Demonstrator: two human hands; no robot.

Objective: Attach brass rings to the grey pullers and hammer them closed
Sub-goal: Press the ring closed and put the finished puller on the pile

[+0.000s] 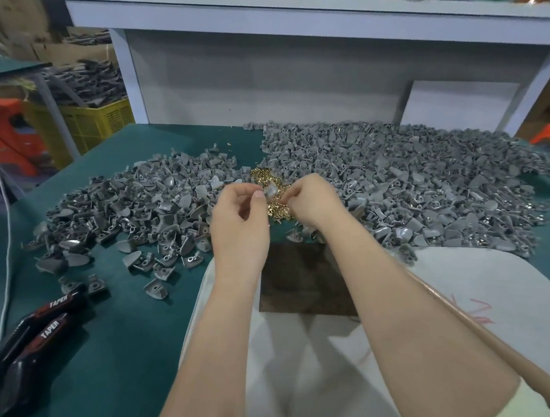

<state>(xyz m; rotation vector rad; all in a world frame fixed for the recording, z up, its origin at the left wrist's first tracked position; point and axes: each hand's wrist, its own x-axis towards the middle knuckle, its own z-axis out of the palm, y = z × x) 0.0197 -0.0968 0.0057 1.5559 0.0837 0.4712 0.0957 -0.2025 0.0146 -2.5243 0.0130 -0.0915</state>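
On the green table (111,341) we sit between two heaps of small grey wedge-shaped pullers, one left (126,209) and one right (415,178), with one mound of tiny brass rings (262,175) between them, all too many to count. Our left hand (237,218) has its grip pinched on one grey puller (270,192) just above the rings. Our right hand (310,201) curls against it, and we cannot tell what that grip pinches. A loose pinch could drop a ring back into the mound

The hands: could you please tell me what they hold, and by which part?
The left hand pinches a grey puller by its edge. The right hand, fingers curled, meets it; what it holds cannot be told.
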